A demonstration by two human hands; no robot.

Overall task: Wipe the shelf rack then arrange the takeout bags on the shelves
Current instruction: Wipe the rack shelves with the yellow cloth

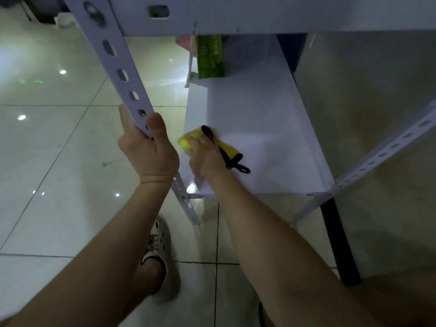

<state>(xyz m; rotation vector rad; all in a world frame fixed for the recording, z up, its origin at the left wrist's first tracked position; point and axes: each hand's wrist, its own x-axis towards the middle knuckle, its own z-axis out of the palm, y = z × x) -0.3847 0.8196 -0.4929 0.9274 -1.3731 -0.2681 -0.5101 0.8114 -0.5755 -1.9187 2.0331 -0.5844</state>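
Note:
A white metal shelf rack stands in front of me, and its low shelf (259, 119) lies below an upper shelf (236, 15). My left hand (147, 147) grips the slotted front-left upright (122, 76). On the shelf's front-left part, my right hand (205, 154) presses a yellow cloth with black trim (227, 148) flat against the surface. A green takeout bag with white handles (210, 57) stands at the far end of the low shelf, partly hidden by the upper shelf. Something pink (182, 42) shows behind it.
Glossy tiled floor (59, 161) spreads to the left and below. A second slotted upright (382, 152) slants at the right, beside a black post (339, 241) and a pale wall. My foot in a white shoe (158, 253) rests near the rack's front-left foot.

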